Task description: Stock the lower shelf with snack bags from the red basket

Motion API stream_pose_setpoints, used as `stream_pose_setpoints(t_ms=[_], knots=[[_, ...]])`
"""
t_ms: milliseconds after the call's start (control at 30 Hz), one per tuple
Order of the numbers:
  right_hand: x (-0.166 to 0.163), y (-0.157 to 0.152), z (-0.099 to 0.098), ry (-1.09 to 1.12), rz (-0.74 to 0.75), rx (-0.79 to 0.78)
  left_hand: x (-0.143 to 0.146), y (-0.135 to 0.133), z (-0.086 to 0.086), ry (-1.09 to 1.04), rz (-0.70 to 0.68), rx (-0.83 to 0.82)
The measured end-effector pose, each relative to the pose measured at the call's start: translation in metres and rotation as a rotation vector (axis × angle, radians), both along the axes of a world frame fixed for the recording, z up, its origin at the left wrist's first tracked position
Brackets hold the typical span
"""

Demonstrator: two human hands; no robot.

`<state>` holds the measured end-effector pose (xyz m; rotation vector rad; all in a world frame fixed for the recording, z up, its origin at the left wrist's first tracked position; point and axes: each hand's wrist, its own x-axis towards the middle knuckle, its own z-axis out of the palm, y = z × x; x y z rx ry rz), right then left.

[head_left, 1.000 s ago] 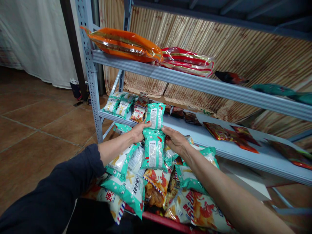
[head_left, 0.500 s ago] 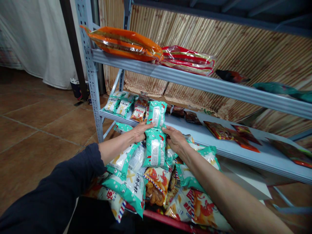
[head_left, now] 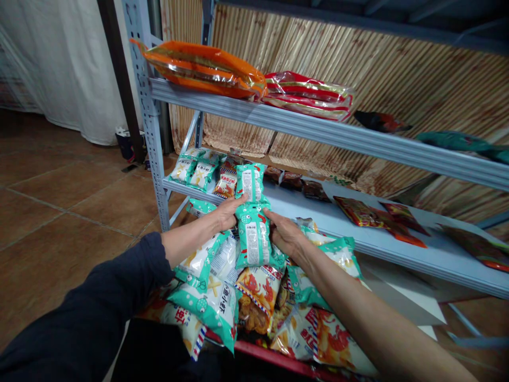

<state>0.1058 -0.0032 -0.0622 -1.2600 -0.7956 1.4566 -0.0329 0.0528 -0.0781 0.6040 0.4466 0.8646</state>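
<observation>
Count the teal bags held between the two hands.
2: an upper bag, with the left hand at its lower end, and a lower bag just below it, with the right hand at its side. More may be hidden behind.

red rim point(head_left: 274, 358): partly hidden by snack bags point(head_left: 220, 310) | far-right teal packet point(head_left: 500, 155): edge-cropped, print apparently blurred

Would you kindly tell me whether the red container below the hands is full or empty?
Looks full: snack packets are heaped above its red rim, hiding the bottom.
</observation>
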Motion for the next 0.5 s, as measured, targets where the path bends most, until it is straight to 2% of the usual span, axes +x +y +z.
stream_pose_setpoints(t_ms=[167,500], knots=[[0.000,-0.005,0.005,-0.014,0.034,-0.011,0.000,0.011,-0.009,-0.017,0.035,-0.037],[-0.004,-0.030,0.024,-0.103,0.323,0.038,-0.002,0.014,-0.005,-0.016,0.155,-0.072]])
